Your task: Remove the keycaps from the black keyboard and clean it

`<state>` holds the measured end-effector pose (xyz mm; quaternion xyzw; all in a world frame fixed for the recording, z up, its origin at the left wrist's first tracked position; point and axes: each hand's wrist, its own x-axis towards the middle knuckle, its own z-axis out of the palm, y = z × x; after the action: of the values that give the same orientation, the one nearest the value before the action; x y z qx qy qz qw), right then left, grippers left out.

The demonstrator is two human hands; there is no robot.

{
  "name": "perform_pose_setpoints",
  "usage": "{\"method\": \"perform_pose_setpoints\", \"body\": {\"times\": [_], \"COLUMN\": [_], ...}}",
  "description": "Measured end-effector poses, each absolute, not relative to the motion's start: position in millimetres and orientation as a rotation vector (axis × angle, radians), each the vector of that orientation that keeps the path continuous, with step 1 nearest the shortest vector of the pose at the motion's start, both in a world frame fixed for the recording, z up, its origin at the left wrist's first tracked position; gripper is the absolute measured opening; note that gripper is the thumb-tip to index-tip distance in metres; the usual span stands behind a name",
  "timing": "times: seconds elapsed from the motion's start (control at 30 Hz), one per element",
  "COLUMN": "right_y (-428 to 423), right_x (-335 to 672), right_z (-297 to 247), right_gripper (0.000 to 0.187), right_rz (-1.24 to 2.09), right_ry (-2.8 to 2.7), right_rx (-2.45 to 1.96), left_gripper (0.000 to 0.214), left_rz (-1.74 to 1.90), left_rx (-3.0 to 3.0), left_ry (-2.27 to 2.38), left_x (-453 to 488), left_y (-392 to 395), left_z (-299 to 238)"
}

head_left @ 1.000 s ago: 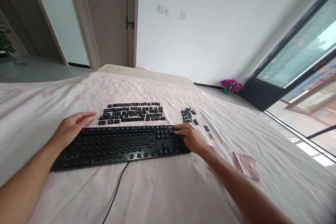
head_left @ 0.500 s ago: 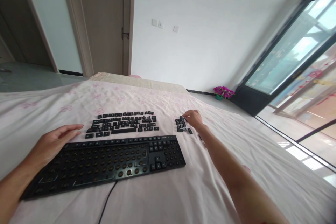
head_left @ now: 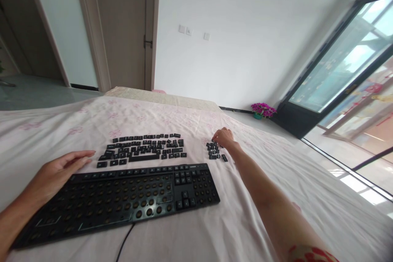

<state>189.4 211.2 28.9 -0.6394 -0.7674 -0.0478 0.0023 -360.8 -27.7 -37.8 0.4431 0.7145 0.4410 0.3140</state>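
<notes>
A black keyboard (head_left: 123, 196) with most of its keycaps off lies on a pink-flowered sheet (head_left: 190, 123). My left hand (head_left: 58, 172) rests flat and open on the keyboard's far left corner. Behind the keyboard several loose black keycaps (head_left: 143, 149) are laid out in rows. A smaller group of keycaps (head_left: 215, 151) lies to the right. My right hand (head_left: 224, 137) reaches over the far end of that small group, fingers curled down onto the caps. What sits between the fingertips is too small to make out.
The keyboard's cable (head_left: 124, 243) runs toward me off the near edge. A door (head_left: 123, 24) stands behind the bed. A pot of purple flowers (head_left: 262, 109) sits on the floor by a large window (head_left: 346, 73) at the right.
My right hand left the keyboard's number pad and reached out to the small group of keycaps. The view tilted up and the keyboard now sits lower in the picture. My left hand stayed on the corner.
</notes>
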Motion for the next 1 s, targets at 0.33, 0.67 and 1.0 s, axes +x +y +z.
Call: {"method": "perform_pose_setpoints", "body": {"times": [0.33, 0.67, 1.0], "right_y": [211.0, 183.5, 72.5], "right_x": [188.5, 159.7, 80.5], "right_z": [32.4, 38.2, 59.5], "right_gripper": [0.023, 0.022, 0.032], "right_rz": [-0.011, 0.405, 1.760], "right_ry": [-2.495, -2.036, -0.977], "right_rx": [-1.920, -1.616, -0.832], "left_gripper": [0.062, 0.057, 0.060], "left_rz": [1.200, 1.170, 1.143], "left_rx": [1.202, 1.284, 1.351], "left_ry": [1.878, 1.892, 1.886], "left_x": [-361.8, -367.8, -362.8], "left_y": [-25.5, -24.3, -24.8], "left_z": [-40.8, -46.9, -38.7]}}
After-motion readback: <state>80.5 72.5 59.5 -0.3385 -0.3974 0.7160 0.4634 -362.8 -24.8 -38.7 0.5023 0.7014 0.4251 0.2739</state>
